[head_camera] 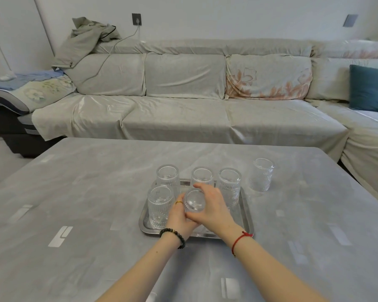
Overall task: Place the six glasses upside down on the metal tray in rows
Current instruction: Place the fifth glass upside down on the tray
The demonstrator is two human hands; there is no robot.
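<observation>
A long sofa draped in pale grey-green cloth (183, 101) is seen across the back of the view, with a dark teal cushion (370, 88) at its right end and a crumpled grey-green jacket (85, 40) thrown over its left backrest. In front of it, a wide table covered with a grey patterned cloth (74, 203) is spread across the lower half of the view. A rectangular shiny metal tray (246, 214) is set near the table's middle. Three ribbed clear glasses are stood upside down along the tray's far row: the left one (168, 177), the middle one (202, 176) and the right one (230, 184). A fourth upturned glass (160, 205) is placed at the left of the near row. A fifth glass (194, 201), base up, is held in the middle of the near row, just beside the fourth. It is gripped from both sides: the left hand (179, 219), with a gold ring and a dark bead bracelet, is curled against its left side, and the right hand (214, 209), with a red string at the wrist, is wrapped over its right side. A sixth ribbed glass (261, 174) is left on the cloth, off the tray and to its right.
</observation>
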